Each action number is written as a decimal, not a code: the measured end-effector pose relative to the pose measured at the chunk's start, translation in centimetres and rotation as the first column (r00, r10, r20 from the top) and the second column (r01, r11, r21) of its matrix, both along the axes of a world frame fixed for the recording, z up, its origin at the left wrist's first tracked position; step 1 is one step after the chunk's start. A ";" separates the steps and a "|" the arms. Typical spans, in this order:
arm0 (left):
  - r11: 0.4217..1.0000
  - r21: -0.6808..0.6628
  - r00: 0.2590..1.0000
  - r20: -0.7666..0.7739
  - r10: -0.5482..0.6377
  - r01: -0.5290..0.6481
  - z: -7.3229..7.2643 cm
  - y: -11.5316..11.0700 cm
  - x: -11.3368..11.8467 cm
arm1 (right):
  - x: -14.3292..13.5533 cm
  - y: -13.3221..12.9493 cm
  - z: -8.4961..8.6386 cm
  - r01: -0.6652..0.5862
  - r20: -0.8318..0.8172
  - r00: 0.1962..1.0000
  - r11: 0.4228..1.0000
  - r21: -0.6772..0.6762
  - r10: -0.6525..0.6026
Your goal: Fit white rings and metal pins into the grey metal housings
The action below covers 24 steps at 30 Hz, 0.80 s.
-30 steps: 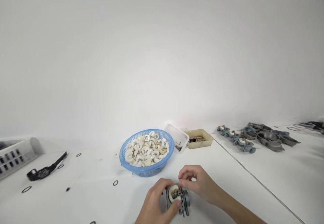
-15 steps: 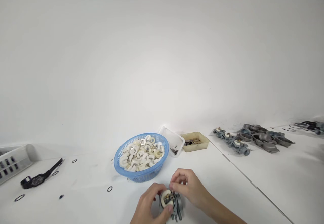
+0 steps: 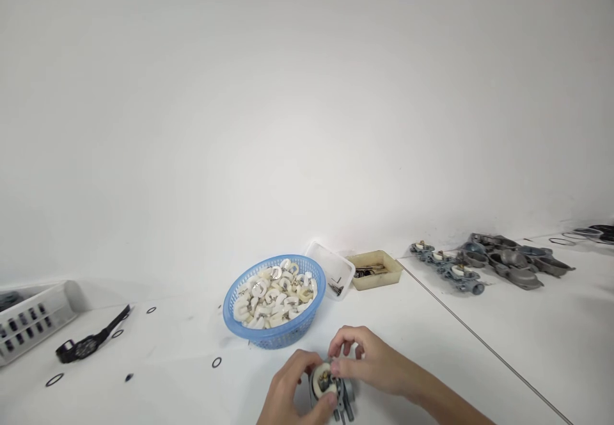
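Observation:
My left hand (image 3: 293,392) is wrapped around a grey metal carburetor body (image 3: 348,406) at the bottom of the view, thumb in front and fingers behind. A white ring-shaped float (image 3: 318,383) sits on top of it, with brass parts showing in its middle. At the upper right side of the carburetor, my right hand (image 3: 367,362) has its thumb and forefinger bent close together beside the float. Anything between those fingertips is too small or hidden to make out. A blue basket (image 3: 281,340) full of similar white floats stands just beyond my hands.
Behind the basket are a white tray (image 3: 320,253) with small pins and a yellowish tray (image 3: 378,283) with thin parts. Carburetors (image 3: 451,268) and grey float bowls (image 3: 520,271) lie at right. A wristwatch (image 3: 86,347), black O-rings (image 3: 217,362) and a white basket (image 3: 36,326) are at left.
The view has turned a little to the left, so everything sits further right. My right fingertips have shifted slightly at the float's edge; my left hand keeps its hold on the carburetor.

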State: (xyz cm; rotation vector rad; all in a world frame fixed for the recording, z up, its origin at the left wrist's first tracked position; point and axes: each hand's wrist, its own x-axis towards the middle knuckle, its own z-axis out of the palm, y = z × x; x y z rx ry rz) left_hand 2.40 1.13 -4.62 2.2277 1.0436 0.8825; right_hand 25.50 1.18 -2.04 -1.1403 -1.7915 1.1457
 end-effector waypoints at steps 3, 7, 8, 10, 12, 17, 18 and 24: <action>1.000 -0.008 1.000 0.018 -0.012 0.012 0.0 0.1 0.1 | 1.0 0.0 0.5 -0.082 0.055 0.995 0.997 0.000 0.082; 1.000 -0.025 0.997 0.074 -0.002 0.004 0.4 -0.2 0.3 | 1.1 0.0 0.7 -0.087 0.051 0.995 0.995 0.040 0.084; 1.000 -0.029 0.997 0.079 0.000 0.002 0.5 -0.3 0.4 | 1.0 0.0 0.7 -0.086 0.047 0.995 0.995 0.056 0.084; 0.999 -0.036 0.997 0.077 0.001 0.002 0.7 -0.5 0.4 | 0.9 0.0 0.6 -0.087 0.041 0.996 0.993 0.081 0.084; 0.999 -0.044 0.997 0.076 -0.001 0.004 0.8 -0.7 0.4 | 0.9 0.0 0.6 -0.091 0.035 0.995 0.991 0.096 0.088; 0.998 -0.061 0.997 0.080 0.001 0.003 1.0 -0.9 0.4 | 0.9 -0.2 0.7 -0.125 0.044 0.992 0.985 0.121 0.121; 0.998 -0.064 0.997 0.077 0.006 -0.001 1.1 -0.9 0.4 | 0.9 -0.2 0.7 -0.122 0.046 0.992 0.985 0.122 0.117; 0.998 -0.065 0.997 0.075 0.017 -0.012 1.2 -0.9 0.4 | 0.8 -0.4 1.1 -0.098 0.061 0.994 0.991 0.094 0.093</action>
